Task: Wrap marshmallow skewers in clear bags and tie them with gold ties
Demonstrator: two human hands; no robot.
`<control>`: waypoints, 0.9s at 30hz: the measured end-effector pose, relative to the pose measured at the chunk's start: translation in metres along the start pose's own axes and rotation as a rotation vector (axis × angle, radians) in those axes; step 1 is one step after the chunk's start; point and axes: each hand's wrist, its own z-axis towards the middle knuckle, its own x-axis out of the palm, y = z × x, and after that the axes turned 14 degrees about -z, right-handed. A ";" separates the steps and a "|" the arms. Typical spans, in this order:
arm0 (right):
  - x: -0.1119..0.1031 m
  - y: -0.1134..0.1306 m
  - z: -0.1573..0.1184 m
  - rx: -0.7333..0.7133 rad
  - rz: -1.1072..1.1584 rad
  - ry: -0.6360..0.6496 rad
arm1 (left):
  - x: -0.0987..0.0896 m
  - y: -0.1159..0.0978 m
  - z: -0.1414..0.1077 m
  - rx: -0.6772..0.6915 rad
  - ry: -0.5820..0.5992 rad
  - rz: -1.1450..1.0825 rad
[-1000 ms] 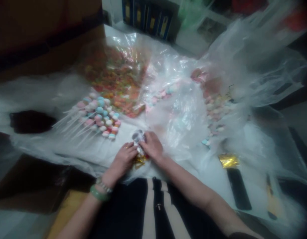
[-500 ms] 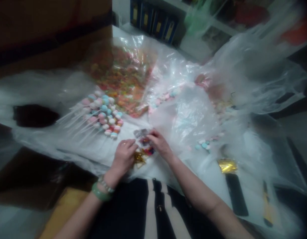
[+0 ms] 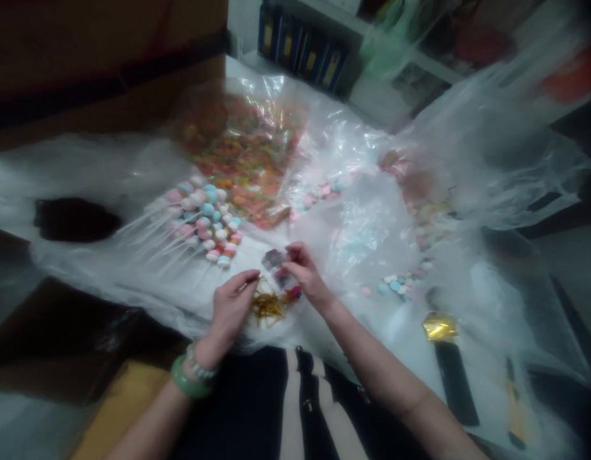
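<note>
Ref = gold strips [image 3: 268, 309]. R hand [image 3: 308, 278] pinches clear packet [image 3: 275, 259] just beyond strips; step in hand: packet handling. L hand [image 3: 232, 304] beside strips, thumb + fingers nearly together; can't tell if 1 strip held. Packet prob. flimsy, needs light grip. Candy sticks [image 3: 206, 214] beyond-left of strips.

Candies on sticks [image 3: 206, 211] show pink, blue and white; the folders [image 3: 308, 54] are blue.

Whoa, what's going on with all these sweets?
A person's right hand holds a small see-through packet. The left hand is beside it, fingers pinched near the gold strips; whether they grip one is too blurry to tell. Pink, blue and white sweets on sticks lie bunched at left, a bag of colourful pieces beyond them.
</note>
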 end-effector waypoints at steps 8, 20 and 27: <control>0.032 0.018 -0.017 0.091 -0.050 0.051 | -0.001 -0.013 -0.001 -0.335 0.244 -0.290; 0.101 0.006 0.017 -0.033 -0.821 0.415 | -0.054 -0.035 0.004 -0.398 -0.381 -0.696; 0.096 0.018 0.009 -0.094 -1.264 0.508 | -0.058 -0.035 0.007 -0.405 -0.370 -0.772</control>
